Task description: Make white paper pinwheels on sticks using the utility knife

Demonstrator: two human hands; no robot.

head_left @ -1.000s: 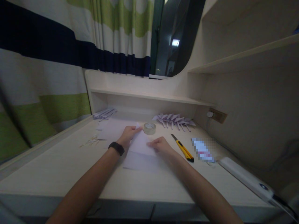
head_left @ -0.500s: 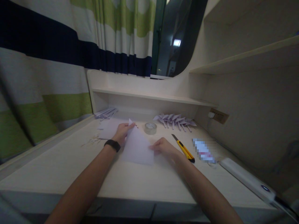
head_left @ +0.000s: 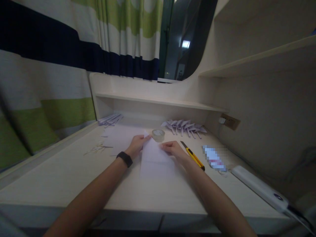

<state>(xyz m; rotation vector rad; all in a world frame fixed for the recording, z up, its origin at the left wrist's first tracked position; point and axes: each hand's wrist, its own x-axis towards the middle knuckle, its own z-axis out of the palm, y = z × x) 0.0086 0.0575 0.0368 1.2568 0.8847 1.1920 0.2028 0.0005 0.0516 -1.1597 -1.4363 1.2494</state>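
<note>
A white sheet of paper [head_left: 156,163] hangs between my hands over the desk, its lower part reaching down toward the desktop. My left hand [head_left: 138,144], with a black band on the wrist, pinches the paper's upper left corner. At the upper right edge, my right hand [head_left: 174,150] has thumb and fingers closed on the same sheet. Just behind the hands sits a roll of clear tape [head_left: 158,135]. A yellow and black utility knife [head_left: 194,156] lies right of my right hand, blade exposed.
Folded paper pinwheels [head_left: 184,126] lie in a row at the back right. Rolled paper sticks [head_left: 110,119], flat white paper [head_left: 120,135] and thin scraps [head_left: 97,148] are at the left. A blurred-out phone [head_left: 214,158] and a white power strip [head_left: 259,187] lie at the right.
Both hands have shifted the sheet; my left hand moved right and my right hand slid up along the edge. The two hands are closer together, and the sheet has turned.
</note>
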